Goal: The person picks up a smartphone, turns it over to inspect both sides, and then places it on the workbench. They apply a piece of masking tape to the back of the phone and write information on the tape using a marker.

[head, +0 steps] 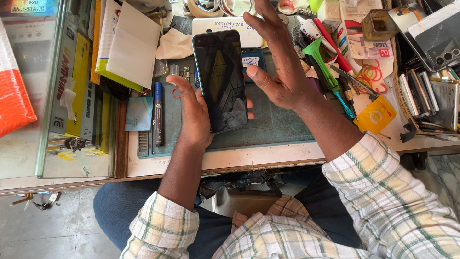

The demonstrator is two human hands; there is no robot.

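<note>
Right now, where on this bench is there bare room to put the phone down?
The green mat is bare under and right of the phone, which the left hand holds. The white bench edge is also free. Right of the right hand, tools crowd it; the blue marker lies at left.

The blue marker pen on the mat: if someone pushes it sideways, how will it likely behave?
The blue marker pen looks round and rigid, so it would probably roll across the green mat. It seems light. The left hand, holding the dark phone, might stop it.
</note>
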